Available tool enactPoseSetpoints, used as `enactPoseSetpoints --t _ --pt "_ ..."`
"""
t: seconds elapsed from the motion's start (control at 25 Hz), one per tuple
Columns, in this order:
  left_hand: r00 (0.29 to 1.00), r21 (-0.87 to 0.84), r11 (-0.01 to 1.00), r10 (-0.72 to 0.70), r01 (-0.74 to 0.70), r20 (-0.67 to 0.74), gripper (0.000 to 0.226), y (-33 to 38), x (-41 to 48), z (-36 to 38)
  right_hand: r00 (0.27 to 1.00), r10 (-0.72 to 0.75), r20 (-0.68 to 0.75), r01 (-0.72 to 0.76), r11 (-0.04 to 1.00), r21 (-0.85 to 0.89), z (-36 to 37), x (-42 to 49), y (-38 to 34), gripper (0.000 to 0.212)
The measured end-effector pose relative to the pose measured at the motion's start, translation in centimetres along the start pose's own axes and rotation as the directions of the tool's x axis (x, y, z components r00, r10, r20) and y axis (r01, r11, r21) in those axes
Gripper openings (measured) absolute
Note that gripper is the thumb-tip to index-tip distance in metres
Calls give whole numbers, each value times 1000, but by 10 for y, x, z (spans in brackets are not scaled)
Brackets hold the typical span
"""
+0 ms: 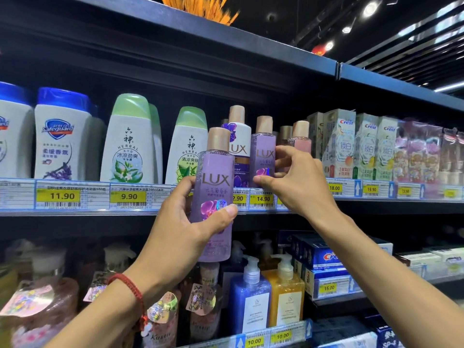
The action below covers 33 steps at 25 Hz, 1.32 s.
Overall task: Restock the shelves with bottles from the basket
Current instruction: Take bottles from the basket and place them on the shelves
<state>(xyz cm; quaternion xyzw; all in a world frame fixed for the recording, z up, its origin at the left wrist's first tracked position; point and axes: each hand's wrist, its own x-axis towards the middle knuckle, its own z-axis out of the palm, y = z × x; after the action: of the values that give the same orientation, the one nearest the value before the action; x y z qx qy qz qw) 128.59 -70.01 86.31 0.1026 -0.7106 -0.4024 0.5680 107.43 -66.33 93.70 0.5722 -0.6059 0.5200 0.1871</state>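
Left hand [180, 222], red cord bracelet [130, 287] on the wrist, grips a purple bottle [216, 197] round its lower half, thumb across the front label & fingers curled behind, held upright in front of the shelf edge [100, 213] w/ its tan cap level w/ the stocked row. Right hand [298, 182] pinches a second purple bottle [263, 156] standing on the shelf, thumb at its base just above the 14.90 price tag [263, 199], fingertips on its right side higher up. Behind the left fingers stands a white bottle [238, 146]; just past the right fingers, a pink bottle [301, 139] & toothpaste boxes [339, 141].
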Motion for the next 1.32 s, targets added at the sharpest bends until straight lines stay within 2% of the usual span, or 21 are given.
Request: enactPoseSetpoints --t 0.2,0.36,0.68,0.8,0.88,1.04,1.16,1.32 --pt "1000 13 1000 -6 6 4 57 0 -2 0 999 42 -28 -42 999 -16 10 7 4 63" --pt "1000 13 1000 -16 16 0 57 2 -2 1 998 19 -65 -21 1000 -18 17 0 10 50" --pt "999 30 999 -39 39 -9 53 1 0 1 990 -55 -126 49 997 -52 12 -28 0 47" --pt "999 28 999 -39 39 -23 53 2 0 0 983 -127 -136 128 992 -2 9 -39 5 46" --pt "999 45 999 -27 29 -42 49 3 -3 6 972 -202 -119 200 979 -27 1 -49 16 42" --pt "989 96 995 10 4 -147 36 5 -10 23 934 -358 7 357 929 -101 -14 -57 52 42" --pt "980 112 993 -8 30 -197 32 6 -10 33 873 -468 140 486 862 -147 -20 -53 81 54" --pt "960 174 983 -9 60 -281 27 7 -7 46 787 -595 166 617 766 -180 -23 -46 104 65"
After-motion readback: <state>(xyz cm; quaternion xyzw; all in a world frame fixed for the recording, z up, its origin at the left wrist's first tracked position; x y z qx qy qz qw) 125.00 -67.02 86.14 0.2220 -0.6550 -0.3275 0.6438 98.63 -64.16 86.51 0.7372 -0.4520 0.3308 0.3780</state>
